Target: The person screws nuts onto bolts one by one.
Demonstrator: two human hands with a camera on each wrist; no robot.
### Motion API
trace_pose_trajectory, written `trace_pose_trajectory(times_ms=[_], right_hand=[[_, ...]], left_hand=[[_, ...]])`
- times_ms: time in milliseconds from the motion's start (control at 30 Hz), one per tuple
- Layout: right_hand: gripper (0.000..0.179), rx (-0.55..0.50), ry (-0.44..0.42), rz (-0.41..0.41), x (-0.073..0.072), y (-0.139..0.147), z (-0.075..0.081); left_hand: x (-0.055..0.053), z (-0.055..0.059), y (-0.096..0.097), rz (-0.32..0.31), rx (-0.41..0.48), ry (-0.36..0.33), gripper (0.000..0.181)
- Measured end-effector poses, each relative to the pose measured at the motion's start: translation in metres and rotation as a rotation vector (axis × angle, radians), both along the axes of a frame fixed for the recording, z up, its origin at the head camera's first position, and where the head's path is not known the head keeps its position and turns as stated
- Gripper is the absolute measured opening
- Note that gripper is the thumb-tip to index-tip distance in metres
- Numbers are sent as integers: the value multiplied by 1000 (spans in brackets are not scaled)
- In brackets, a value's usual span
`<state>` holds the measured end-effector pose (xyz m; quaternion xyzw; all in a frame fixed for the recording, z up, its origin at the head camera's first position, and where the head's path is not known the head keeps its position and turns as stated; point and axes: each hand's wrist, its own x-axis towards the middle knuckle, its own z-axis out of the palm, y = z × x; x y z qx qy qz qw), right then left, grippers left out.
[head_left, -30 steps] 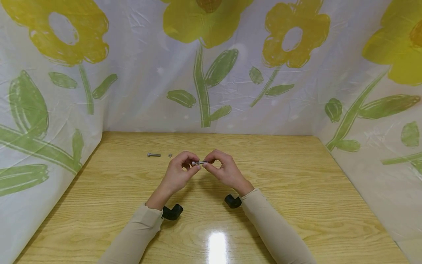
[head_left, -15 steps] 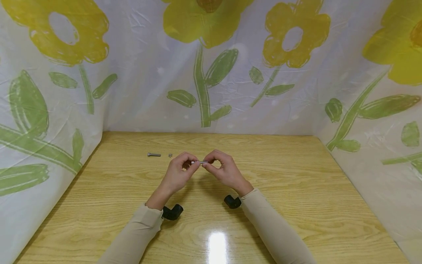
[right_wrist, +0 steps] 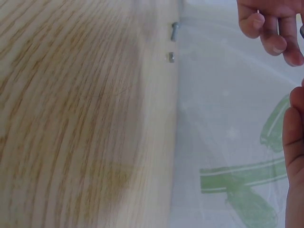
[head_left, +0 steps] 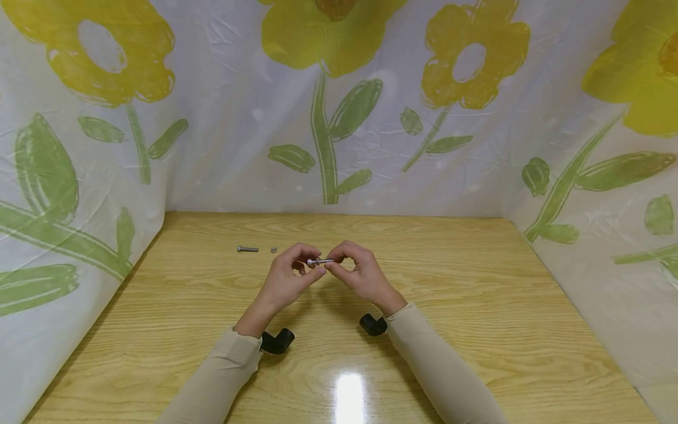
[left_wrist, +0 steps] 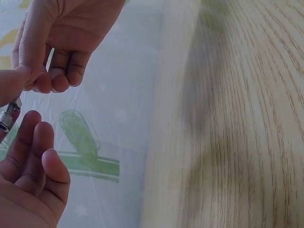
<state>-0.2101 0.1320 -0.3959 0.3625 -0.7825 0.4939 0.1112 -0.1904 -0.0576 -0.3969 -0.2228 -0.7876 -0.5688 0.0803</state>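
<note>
A small silver bolt [head_left: 325,260] lies level between the hands in the head view, its head [head_left: 310,262] pointing left. The right hand [head_left: 365,275] pinches its threaded end between thumb and index finger. A nut [head_left: 318,261] sits on the bolt near the head. The left hand [head_left: 286,277] has its thumb and index finger curled about this nut, the thumb a little lower, so head and nut show. In the left wrist view the bolt [left_wrist: 8,115] shows at the left edge, partly hidden by fingers. The right wrist view cuts off most of both hands.
A second bolt [head_left: 247,249] and a loose nut [head_left: 273,249] lie on the wooden table [head_left: 450,282], left of the hands. Black elbow-shaped pieces [head_left: 278,341] sit at both wrists. A flower-printed sheet [head_left: 228,135] stands round the back and sides.
The left thumb and index finger closed over the nut half a second ago and have now parted, showing nut and bolt head again. The right hand stays almost still.
</note>
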Motion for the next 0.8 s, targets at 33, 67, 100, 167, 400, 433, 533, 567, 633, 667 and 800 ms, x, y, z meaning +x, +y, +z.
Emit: trace_pose_trajectory(times_ms=[33,67,100,167,400,433,533,567,633,667,800], right_hand=[[3,-2,-3,2,0,0,0],[2,-3,-5,2,0,-1,1],[3,-2,-6,3,0,-1,1],[4,-3,-6,2,0,-1,1],[4,-13,9,6,1,-1,2],[5,-11,11,4,1,-1,2],[5,-11,17,2,1,-2,2],[5,-11,20,2,1,-2,2],[6,-8,22,-1,1,-1,2],[5,-8,23,-2,1,-1,2],[4,-9,11,-8,1,-1,2]], left_hand=[[0,0,0,-1,1,6,20],[0,0,0,0,2,9,19],[0,0,0,1,0,11,18],[0,0,0,4,-3,14,15],[0,-2,0,19,-9,-6,12],[0,-2,0,23,-10,-7,13],[0,-2,0,25,-7,-12,15],[0,-1,0,25,-7,-15,16],[0,-1,0,29,-12,-20,16],[0,-1,0,31,-13,-23,16],[-1,-2,0,38,-12,-27,18]])
